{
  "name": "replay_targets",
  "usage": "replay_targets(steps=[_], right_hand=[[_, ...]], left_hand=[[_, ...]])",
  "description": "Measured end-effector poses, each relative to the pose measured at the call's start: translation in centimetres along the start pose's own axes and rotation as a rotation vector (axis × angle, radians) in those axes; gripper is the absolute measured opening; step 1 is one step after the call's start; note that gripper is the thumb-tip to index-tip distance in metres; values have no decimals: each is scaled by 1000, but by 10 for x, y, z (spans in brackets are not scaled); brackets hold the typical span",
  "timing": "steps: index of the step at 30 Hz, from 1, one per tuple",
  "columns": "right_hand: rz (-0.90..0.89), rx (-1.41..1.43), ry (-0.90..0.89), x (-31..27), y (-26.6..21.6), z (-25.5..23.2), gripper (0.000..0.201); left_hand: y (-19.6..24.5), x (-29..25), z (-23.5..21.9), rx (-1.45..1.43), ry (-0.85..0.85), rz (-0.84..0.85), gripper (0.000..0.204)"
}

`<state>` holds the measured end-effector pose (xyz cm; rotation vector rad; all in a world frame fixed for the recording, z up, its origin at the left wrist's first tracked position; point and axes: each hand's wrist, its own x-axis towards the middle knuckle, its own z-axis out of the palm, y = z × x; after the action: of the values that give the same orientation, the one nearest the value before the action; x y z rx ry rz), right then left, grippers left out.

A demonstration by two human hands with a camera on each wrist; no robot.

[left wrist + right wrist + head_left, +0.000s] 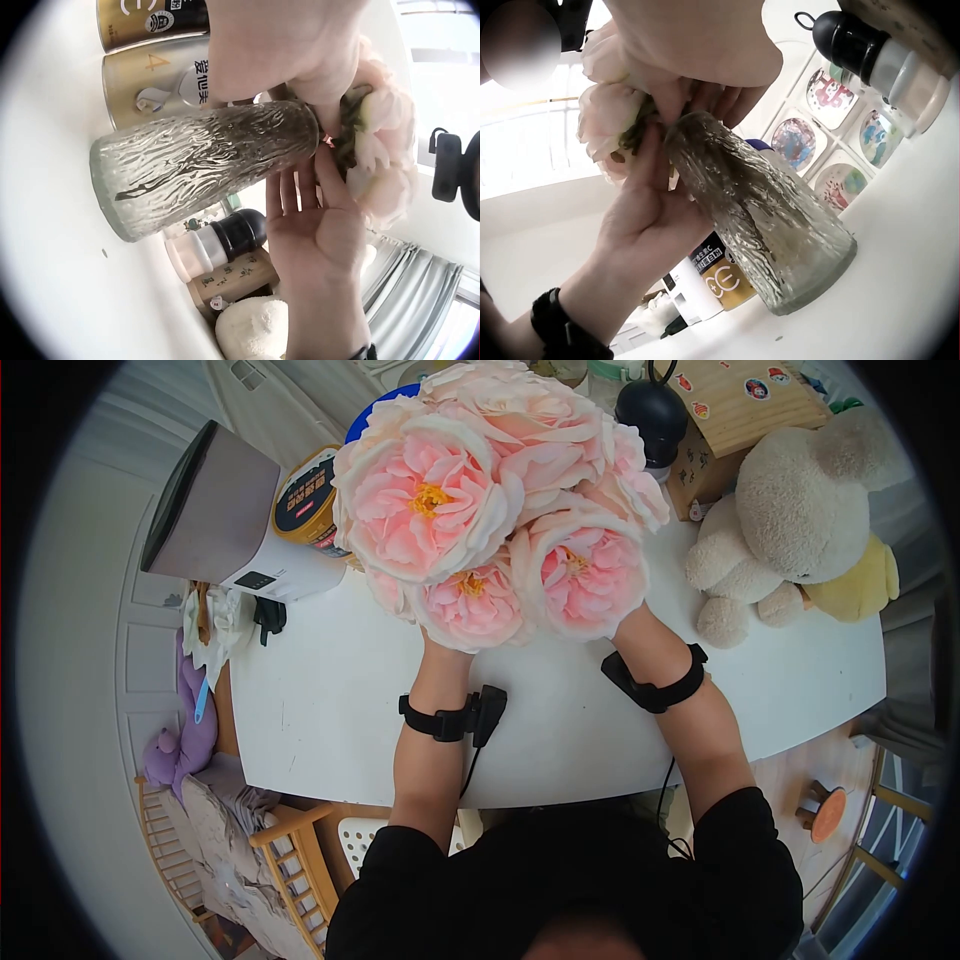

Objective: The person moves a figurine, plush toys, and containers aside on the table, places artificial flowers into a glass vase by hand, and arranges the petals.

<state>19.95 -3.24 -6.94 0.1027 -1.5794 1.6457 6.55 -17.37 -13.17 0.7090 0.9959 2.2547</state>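
A bunch of large pale pink roses (430, 505) with yellow centres fills the top middle of the head view and hides both hands there. Below the blooms, a clear glass vase (202, 165) with a rippled surface stands on the white table. My left hand (641, 217) is at the vase's mouth, its thumb up at the green stems and its fingers passing behind the neck. From the opposite side my right hand (319, 240) reaches the same stems, fingers alongside the rim. Both hands hold the flowers where the stems enter the vase (765, 217).
Gold tins (154, 82) and a grey-white appliance (215, 500) stand left of the vase. A black-topped bottle (650, 422), a wooden box (745, 405) and a plush toy (800, 510) are on the right. The white table (560, 730) extends toward my body.
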Motion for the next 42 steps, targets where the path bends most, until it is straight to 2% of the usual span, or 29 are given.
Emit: replay_targets(steps=[3, 5, 6, 8, 9, 11, 12, 14, 15, 17, 18, 20, 21, 24, 27, 30, 33, 35, 39, 42], right_hand=[[122, 184, -16, 2, -3, -10, 34], [254, 383, 69, 0, -11, -8, 46], [321, 483, 112, -1, -13, -7, 54], [200, 165, 73, 0, -8, -8, 55], [138, 7, 52, 0, -6, -8, 56], [167, -8, 66, 0, -7, -4, 56], [179, -16, 73, 0, -8, -2, 56], [89, -34, -20, 2, -9, -7, 36], [43, -43, -67, 2, -9, -9, 29], [58, 39, 22, 2, -8, -3, 46], [65, 79, 70, 2, -8, -1, 57], [93, 203, 75, -1, -4, -1, 58], [105, 265, 79, 0, -5, 0, 58], [-185, -141, 97, 5, -16, 6, 57], [-159, -250, 7, -1, -13, 0, 54], [148, 236, 99, 2, -27, 5, 47], [56, 324, 95, 4, -21, 7, 46], [72, 331, 95, 3, -16, 7, 48], [70, 164, 87, -1, -12, 5, 55], [-37, 66, 70, 1, -13, 5, 56]], left_hand=[[8, 1, 11, -44, -9, -35, 44], [6, -1, 14, -179, 11, -76, 45], [4, -1, 11, -97, -5, -59, 45], [-1, -1, 2, 68, -38, -26, 46], [0, -2, 5, -9, -27, -55, 46], [6, -3, 14, -160, -5, -114, 46], [9, -3, 15, -75, -19, -85, 47], [11, -3, 18, 93, -46, -27, 47], [10, -3, 18, 320, -62, 44, 47], [9, -2, 18, 775, -97, 186, 47], [18, 0, 30, 414, 107, -14, 47], [43, 5, 65, -324, 491, -405, 46], [42, 5, 65, -307, 483, -401, 46], [37, 5, 57, -286, 434, -393, 47], [28, 7, 41, -297, 337, -392, 49], [15, 12, 18, -289, 146, -308, 51], [0, 9, -1, -308, -19, -220, 54], [-4, 3, -11, -322, -117, -159, 55], [7, -2, -7, -23, -146, -76, 56], [11, -3, -1, 113, -151, -50, 57]])
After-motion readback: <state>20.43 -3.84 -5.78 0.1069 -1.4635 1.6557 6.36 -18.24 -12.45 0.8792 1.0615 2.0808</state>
